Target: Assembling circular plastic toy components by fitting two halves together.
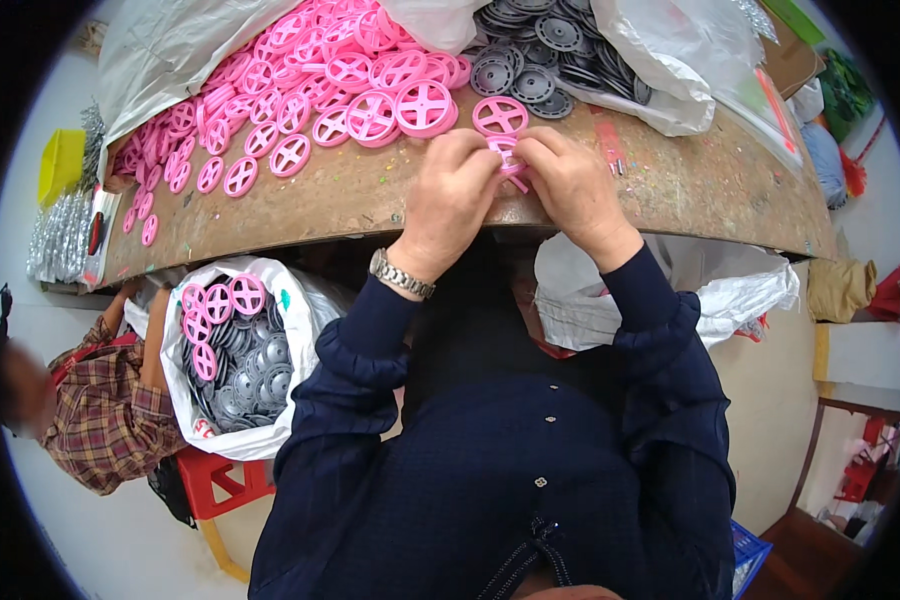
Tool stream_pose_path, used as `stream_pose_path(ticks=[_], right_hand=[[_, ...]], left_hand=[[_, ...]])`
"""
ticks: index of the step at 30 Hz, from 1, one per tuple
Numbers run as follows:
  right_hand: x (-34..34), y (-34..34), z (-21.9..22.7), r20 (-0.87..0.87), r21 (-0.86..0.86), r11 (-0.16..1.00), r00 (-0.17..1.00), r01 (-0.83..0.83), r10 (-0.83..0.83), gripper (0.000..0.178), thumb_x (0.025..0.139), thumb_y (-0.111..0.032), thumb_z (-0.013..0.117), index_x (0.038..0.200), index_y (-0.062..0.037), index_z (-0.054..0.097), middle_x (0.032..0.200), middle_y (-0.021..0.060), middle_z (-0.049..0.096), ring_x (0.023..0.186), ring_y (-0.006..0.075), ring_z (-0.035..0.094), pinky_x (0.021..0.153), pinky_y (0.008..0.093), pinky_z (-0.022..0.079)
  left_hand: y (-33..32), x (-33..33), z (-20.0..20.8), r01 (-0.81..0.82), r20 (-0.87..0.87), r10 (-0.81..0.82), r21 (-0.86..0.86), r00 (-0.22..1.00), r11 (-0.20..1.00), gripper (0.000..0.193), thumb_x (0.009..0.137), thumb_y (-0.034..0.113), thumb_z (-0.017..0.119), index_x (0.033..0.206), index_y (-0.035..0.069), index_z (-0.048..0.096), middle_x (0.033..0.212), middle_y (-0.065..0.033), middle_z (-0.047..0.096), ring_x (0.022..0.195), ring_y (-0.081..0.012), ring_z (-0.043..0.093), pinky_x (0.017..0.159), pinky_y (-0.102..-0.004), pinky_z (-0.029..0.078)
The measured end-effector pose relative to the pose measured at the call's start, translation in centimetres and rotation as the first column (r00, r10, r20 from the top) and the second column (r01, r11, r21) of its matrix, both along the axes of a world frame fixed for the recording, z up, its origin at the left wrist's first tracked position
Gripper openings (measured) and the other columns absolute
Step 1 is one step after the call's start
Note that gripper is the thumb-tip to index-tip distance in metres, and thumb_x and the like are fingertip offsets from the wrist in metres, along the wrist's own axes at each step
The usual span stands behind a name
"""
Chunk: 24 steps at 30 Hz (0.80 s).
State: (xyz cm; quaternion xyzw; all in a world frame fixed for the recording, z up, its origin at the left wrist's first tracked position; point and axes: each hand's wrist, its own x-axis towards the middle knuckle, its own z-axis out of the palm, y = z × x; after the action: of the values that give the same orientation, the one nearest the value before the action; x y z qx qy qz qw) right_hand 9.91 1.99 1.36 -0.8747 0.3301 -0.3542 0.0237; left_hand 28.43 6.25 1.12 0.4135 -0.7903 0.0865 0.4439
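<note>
My left hand [442,205], with a metal-banded watch on its wrist, and my right hand [582,190] meet over the table's near edge. Both pinch a small pink plastic wheel [507,153] between thumbs and fingers. My fingers cover its two sides, so only its middle shows. Just beyond it lies another pink wheel [500,116] with a cross of spokes. A stack of pink wheels [423,107] sits by my left knuckles, in front of a large heap of pink wheels [315,60].
Grey discs [555,35] pile up at the back, beside crumpled clear plastic bags [660,60]. Below the worn table [710,190], a white sack [305,400] holds grey discs and several pink wheels. It stands near a red stool [225,485]. Another person [110,410] is at the far left.
</note>
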Motion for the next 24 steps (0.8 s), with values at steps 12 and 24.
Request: stream_pose_path(ticks=[12,24], right_hand=[[0.7,0.7,1.2,0.120,-0.168,0.984,0.990,-0.053,0.074,0.023,0.079,-0.001,0.064,0.102,-0.0062,0.065,0.106,0.0104,0.067,0.091,0.0311,0.066,0.077,0.0389,0.053],[-1.8,-7.9,-1.1,-0.169,-0.203,0.951,0.949,0.232,-0.268,0.013,0.080,-0.006,0.064,0.094,-0.0063,0.066,0.104,0.0088,0.062,0.095,0.0300,0.061,0.081,0.0404,0.052]], left_hand=[[1.4,1.1,0.3,0.770,-0.902,0.329,0.416,0.280,0.484,0.032,0.100,0.018,0.056,0.126,0.001,0.049,0.094,-0.0085,0.063,0.066,-0.0136,0.065,0.053,-0.0231,0.055],[1.4,0.6,0.0,0.749,-0.909,0.333,0.399,0.249,0.529,0.026,0.098,0.013,0.058,0.120,0.001,0.050,0.089,-0.0070,0.064,0.063,-0.0124,0.065,0.051,-0.0218,0.055]])
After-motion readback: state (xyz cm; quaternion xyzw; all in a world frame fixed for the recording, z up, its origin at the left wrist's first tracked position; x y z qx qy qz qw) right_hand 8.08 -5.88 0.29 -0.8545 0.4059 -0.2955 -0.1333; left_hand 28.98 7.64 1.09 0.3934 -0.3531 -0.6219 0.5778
